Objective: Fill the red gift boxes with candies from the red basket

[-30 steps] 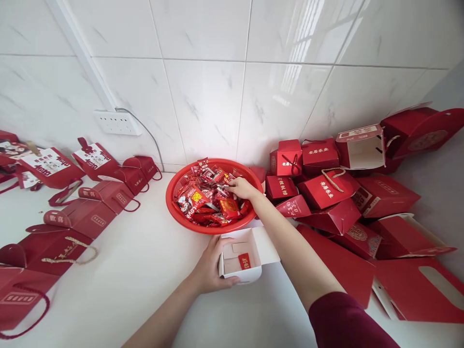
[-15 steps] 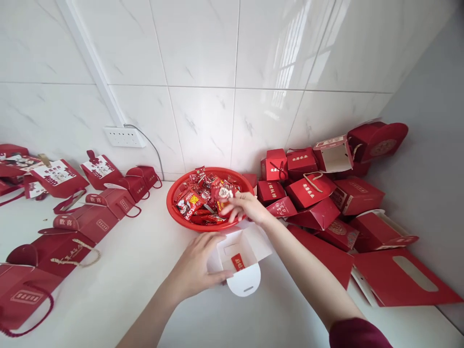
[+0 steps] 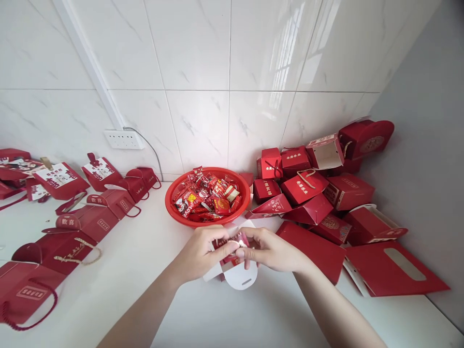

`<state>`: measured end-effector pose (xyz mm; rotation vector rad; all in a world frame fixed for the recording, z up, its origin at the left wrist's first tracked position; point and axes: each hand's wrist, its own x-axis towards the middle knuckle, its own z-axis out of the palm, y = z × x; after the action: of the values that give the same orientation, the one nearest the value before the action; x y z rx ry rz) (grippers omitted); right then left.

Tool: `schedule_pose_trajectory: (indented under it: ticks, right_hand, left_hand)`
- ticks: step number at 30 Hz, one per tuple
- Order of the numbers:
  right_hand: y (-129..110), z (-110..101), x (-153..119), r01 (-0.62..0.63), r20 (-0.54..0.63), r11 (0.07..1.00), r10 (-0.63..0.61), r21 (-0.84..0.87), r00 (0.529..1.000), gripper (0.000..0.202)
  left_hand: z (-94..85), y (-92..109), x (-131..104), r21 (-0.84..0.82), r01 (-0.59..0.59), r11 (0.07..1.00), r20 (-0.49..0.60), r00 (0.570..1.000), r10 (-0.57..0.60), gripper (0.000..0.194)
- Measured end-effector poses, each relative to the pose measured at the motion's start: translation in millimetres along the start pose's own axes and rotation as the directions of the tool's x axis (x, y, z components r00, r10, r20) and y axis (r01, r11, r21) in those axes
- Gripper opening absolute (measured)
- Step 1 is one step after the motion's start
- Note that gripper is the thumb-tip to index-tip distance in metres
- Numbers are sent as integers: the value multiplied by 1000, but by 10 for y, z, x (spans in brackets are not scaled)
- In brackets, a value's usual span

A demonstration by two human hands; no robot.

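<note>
White surface (image 3: 90,299): back edge against the tiled wall, right edge running along the grey wall, front edge out of view. Heap of red boxes (image 3: 302,188) toward the back right corner; row of red cartons (image 3: 83,217) slanting from the back edge down the left part. Red basket (image 3: 195,223) near the middle of the back edge, filled with wrapped sweets (image 3: 208,195); perforated plastic, probably firm, best lifted by opposite sides of the rim. Open white-lined box (image 3: 239,279) on the front-edge side of the basket, just beside it, rounded slotted flap laid toward the front edge; mostly hidden by the hands. Estimate: thin card, very light, stiff along the folds but easily creased; hold by the side walls, not the flaps. Left hand (image 3: 203,253) and right hand (image 3: 277,251) meet over the box, fingers curled nearly closed, both pinching one small red packet (image 3: 239,238); whether the left also touches the box cannot be told. Packet sits above the opening. Estimate: light, slick film, soft ends, contents possibly breakable; light thumb-and-finger grip at the edges or crimped ends, no squeezing at the middle.
</note>
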<state>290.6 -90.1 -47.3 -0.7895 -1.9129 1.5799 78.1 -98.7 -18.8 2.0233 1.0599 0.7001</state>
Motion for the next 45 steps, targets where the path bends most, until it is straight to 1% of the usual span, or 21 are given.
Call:
schedule_pose_trajectory:
  ticks: [2,4,7,10,13,15,17,20,21,22,23,24,26,28,30,33,35,38,41,43,45]
  right_hand:
    - [-14,-1,-64,11,-13,999,-12,-30,1000,28]
    - [-64,-4,-110,51,-48,995,-55,-89,997,26]
    - [-151,1,-121,119,-182,985,-141,-126,973,21]
    - [-130,18,-64,136,-353,975,-192,-179,916,21]
    - [35,56,20,50,-373,923,-203,-381,905,24]
    - [183,98,43,3,-373,829,-255,-559,892,35]
    - [341,151,1,-12,-365,711,-346,-703,864,47]
    - [616,251,-182,1,-327,577,-465,-817,823,50]
    - [718,290,-259,6,-320,530,-522,-848,791,52]
    - [821,333,-332,13,-310,471,-601,-882,736,55]
    - [916,378,-397,29,-279,402,-684,-915,674,57]
    - [998,426,-448,74,-214,333,-745,-940,632,57]
    - [1102,528,-500,202,-48,204,-807,-958,589,49]
    - [1126,629,-485,295,62,128,-826,-947,560,38]
    - [1105,712,-420,302,72,131,-814,-944,576,35]
    - [1101,782,-289,231,17,197,-725,-953,688,41]
    - [1151,789,-216,195,21,185,-670,-963,742,47]
    - [1250,763,-165,188,50,152,-633,-970,773,51]
    - [1284,728,-172,196,53,169,-612,-966,789,49]
    - [1263,711,-184,206,60,171,-610,-963,790,49]
    - [1228,701,-191,212,62,179,-605,-961,793,49]
  left_hand:
    - [8,27,16,-17,-46,999,107,993,48,36]
    - [-13,54,50,4,-101,995,120,988,100,38]
    - [-66,97,122,87,-146,986,43,989,142,45]
    - [-139,120,178,192,-107,976,-25,993,114,44]
    - [-282,70,211,277,-37,960,-190,977,92,36]
    - [-436,-16,238,325,29,945,-300,951,74,34]
    - [-626,-145,294,400,107,910,-367,929,52,33]
    - [-925,-397,475,520,192,832,-387,922,29,31]
    - [-1013,-487,566,549,205,810,-369,929,15,30]
    - [-1090,-575,672,573,216,790,-349,937,-3,30]
    - [-1153,-656,790,590,215,778,-320,947,-19,29]
    - [-1197,-729,915,595,202,778,-285,958,-31,28]
    - [-1224,-851,1164,573,154,805,-195,980,-49,28]
    - [-1170,-952,1378,536,115,837,-102,992,-72,29]
    - [-1054,-1058,1529,520,114,847,-31,993,-115,31]
    - [-862,-1250,1636,515,154,843,18,982,-190,46]
    - [-785,-1383,1658,503,171,847,29,976,-214,47]
    - [-776,-1521,1673,433,160,887,59,977,-205,45]
    - [-831,-1551,1676,323,119,939,79,985,-152,36]
    - [-875,-1531,1658,241,94,966,57,992,-111,33]
    - [-917,-1507,1625,153,70,986,-14,998,-69,38]
